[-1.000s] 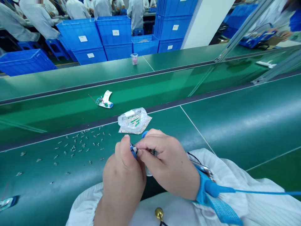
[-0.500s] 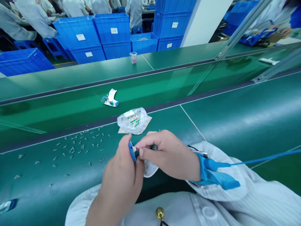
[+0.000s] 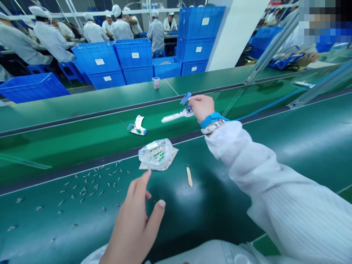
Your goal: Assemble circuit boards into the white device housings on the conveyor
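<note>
My right hand (image 3: 202, 106) is stretched far out over the green belt (image 3: 82, 134), shut on a small white-and-blue assembly (image 3: 178, 113) with a blue cap and wires. My left hand (image 3: 137, 220) hovers near me over the dark green bench (image 3: 41, 238), fingers apart and holding nothing. Just beyond its fingertips lie a clear plastic bag of small parts (image 3: 156, 154) and a thin tan stick (image 3: 189, 176). A second white-and-blue assembly (image 3: 137, 126) lies on the belt to the left of my right hand.
Several tiny metal parts (image 3: 90, 185) are scattered on the bench at the left. A small clear cup (image 3: 156, 82) stands on the far bench. Blue crates (image 3: 132, 60) and people in white coats fill the background. A blue strap cord (image 3: 264, 106) runs from my right wrist.
My hands have come apart. The right hand has carried the assembly out from my lap to over the belt. The left hand has let go and opened. The tan stick now lies on the bench.
</note>
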`<act>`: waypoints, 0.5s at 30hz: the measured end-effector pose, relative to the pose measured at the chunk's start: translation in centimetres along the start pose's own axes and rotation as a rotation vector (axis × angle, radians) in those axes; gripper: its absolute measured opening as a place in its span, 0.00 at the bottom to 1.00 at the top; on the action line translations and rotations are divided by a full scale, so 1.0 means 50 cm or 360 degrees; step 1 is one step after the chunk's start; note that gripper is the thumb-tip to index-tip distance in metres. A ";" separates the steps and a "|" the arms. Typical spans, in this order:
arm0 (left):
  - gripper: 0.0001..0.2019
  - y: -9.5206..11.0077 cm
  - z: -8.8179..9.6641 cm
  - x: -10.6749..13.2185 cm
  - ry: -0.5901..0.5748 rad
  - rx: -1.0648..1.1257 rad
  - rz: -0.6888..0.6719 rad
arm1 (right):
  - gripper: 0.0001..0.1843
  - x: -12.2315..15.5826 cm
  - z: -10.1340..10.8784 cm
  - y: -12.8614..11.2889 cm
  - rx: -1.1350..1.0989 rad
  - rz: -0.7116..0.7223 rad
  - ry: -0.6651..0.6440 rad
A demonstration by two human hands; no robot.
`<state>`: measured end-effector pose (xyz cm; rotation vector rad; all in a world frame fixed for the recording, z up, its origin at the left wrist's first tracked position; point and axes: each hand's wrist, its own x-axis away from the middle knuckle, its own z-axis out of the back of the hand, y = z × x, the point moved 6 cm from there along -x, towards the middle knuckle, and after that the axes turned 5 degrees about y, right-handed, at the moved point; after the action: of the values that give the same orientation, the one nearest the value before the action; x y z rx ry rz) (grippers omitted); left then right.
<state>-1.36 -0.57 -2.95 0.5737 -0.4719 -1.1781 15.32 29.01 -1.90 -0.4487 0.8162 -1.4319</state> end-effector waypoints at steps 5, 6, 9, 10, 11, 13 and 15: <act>0.21 0.001 -0.022 0.000 -0.0142 0.0133 -0.0037 | 0.16 -0.014 -0.161 -0.045 0.0167 0.0255 -0.0366; 0.21 -0.001 -0.025 -0.002 -0.0144 0.0150 -0.0051 | 0.16 0.007 -0.206 -0.066 0.0180 0.0369 -0.0512; 0.21 -0.010 -0.029 -0.006 -0.0197 0.0156 -0.0108 | 0.17 0.074 -0.320 -0.114 0.0264 0.0656 -0.0875; 0.21 -0.013 -0.031 -0.005 -0.0258 0.0155 -0.0136 | 0.17 0.089 -0.346 -0.121 0.0308 0.0711 -0.0952; 0.21 -0.017 -0.034 -0.003 -0.0322 0.0160 -0.0155 | 0.18 0.100 -0.366 -0.124 0.0353 0.0749 -0.1008; 0.20 -0.027 -0.037 0.002 -0.0387 0.0190 -0.0143 | 0.19 0.107 -0.388 -0.121 0.0425 0.0793 -0.1071; 0.19 -0.037 -0.035 0.004 -0.0328 0.0232 -0.0094 | 0.19 0.101 -0.392 -0.112 0.0459 0.0810 -0.1090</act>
<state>-1.54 -0.99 -5.45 0.5976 -0.7252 -1.2724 -3.04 27.22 -12.00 -0.4299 0.1402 -0.8130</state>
